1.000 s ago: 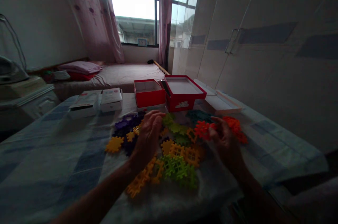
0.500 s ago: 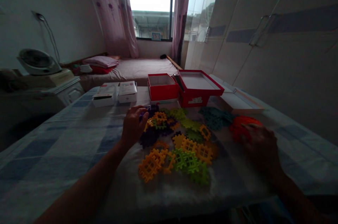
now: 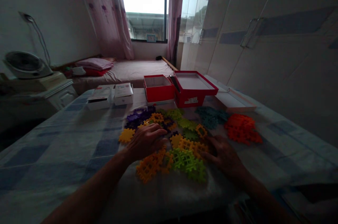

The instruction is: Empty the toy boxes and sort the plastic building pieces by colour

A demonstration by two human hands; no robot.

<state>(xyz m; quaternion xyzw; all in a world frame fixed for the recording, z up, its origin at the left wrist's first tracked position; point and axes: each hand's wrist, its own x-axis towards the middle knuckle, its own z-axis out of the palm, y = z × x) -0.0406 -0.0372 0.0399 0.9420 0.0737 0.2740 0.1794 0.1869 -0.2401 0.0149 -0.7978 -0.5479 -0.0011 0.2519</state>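
A heap of flat plastic interlocking tiles lies on the checked tablecloth. Orange tiles and green tiles are nearest me, purple tiles lie further back, dark green tiles and a red-orange pile lie to the right. My left hand rests palm down on the heap, fingers stretched over orange and yellow pieces. My right hand lies on the cloth at the heap's right side, fingers touching orange tiles. A lone yellow tile sits left of my left hand.
Behind the tiles stand an open red box and its red lid. Two white boxes lie at the back left, a flat white tray at the back right. A bed, a window and a wardrobe lie beyond.
My left hand has come back from the purple tiles to the heap's near middle. My right hand has left the red-orange pile and moved left to the orange tiles.
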